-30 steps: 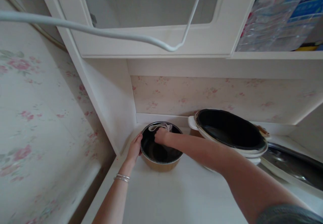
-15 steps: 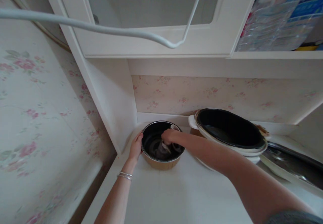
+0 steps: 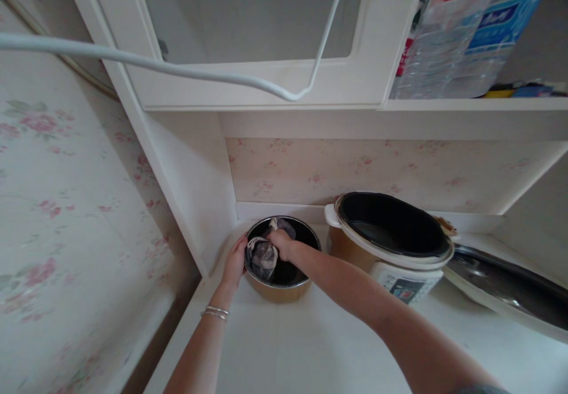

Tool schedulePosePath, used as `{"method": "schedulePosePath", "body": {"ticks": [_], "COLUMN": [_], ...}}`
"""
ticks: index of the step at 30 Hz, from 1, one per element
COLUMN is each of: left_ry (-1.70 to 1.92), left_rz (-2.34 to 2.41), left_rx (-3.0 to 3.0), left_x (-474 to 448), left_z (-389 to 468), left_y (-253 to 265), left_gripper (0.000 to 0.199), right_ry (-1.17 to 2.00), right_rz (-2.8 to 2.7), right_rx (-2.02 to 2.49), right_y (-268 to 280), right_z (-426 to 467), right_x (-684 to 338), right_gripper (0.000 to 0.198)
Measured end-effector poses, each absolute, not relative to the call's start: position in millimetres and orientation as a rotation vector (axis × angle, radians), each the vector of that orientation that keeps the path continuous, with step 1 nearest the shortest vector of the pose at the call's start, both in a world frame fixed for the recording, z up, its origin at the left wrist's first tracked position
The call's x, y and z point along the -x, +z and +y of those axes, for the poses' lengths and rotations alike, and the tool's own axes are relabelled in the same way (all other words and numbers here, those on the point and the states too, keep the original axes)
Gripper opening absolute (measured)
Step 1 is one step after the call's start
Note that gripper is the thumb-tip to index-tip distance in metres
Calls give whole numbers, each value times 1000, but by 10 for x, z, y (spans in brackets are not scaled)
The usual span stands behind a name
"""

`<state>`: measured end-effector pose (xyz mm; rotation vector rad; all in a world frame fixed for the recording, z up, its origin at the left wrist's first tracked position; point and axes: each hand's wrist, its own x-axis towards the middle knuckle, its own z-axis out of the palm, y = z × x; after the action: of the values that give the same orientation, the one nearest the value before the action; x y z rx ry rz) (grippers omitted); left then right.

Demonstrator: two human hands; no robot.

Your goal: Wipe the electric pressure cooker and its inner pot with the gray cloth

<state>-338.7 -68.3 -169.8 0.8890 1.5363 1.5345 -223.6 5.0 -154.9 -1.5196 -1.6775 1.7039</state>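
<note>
A round pot point(image 3: 277, 294) with a dark inside and a tan outside stands on the white counter near the left panel. My left hand point(image 3: 234, 261) grips its left rim, with the thumb side at the edge and the other fingers partly hidden behind the wall. Inside the pot, my right hand point(image 3: 281, 244) is closed on a grey cloth with pale edges point(image 3: 264, 258). The cloth is bunched against the left inner wall, and part of it shows above the fingers. My right forearm crosses over the pot's right rim.
An open rice cooker point(image 3: 390, 228) with a dark inner cavity stands to the right, its lid point(image 3: 501, 284) spread out beside it. Overhead, a white cabinet point(image 3: 266, 89) and a shelf with plastic bottles point(image 3: 470, 45) overhang the counter. A white cable point(image 3: 199, 71) crosses high in front.
My right hand has moved the cloth from the pot's right and middle to its left side. The left hand keeps its hold on the rim. The view has shifted slightly.
</note>
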Motion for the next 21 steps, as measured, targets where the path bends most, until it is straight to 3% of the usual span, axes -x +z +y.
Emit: {"method": "schedulePosePath", "body": {"ticks": [5, 8, 14, 21], "left_ry": [1504, 1477, 1393, 1395], "left_rz": [1506, 1414, 1363, 1391], "left_rx": [-863, -889, -908, -875], "left_x": [3443, 3476, 3442, 3408], "left_z": [-667, -652, -636, -642], "left_y": [-1753, -1803, -1845, -1805], "left_gripper": [38, 42, 49, 50], "right_ry": [1725, 1586, 807, 157], "right_rz": [-2188, -2574, -3127, -3416], "right_rx": [1478, 1494, 1358, 718], "right_y": [-1539, -1501, -1566, -1636], "right_z": [50, 115, 212, 189], "right_x": [1918, 1651, 1793, 2064], "right_gripper": [21, 21, 4, 28]}}
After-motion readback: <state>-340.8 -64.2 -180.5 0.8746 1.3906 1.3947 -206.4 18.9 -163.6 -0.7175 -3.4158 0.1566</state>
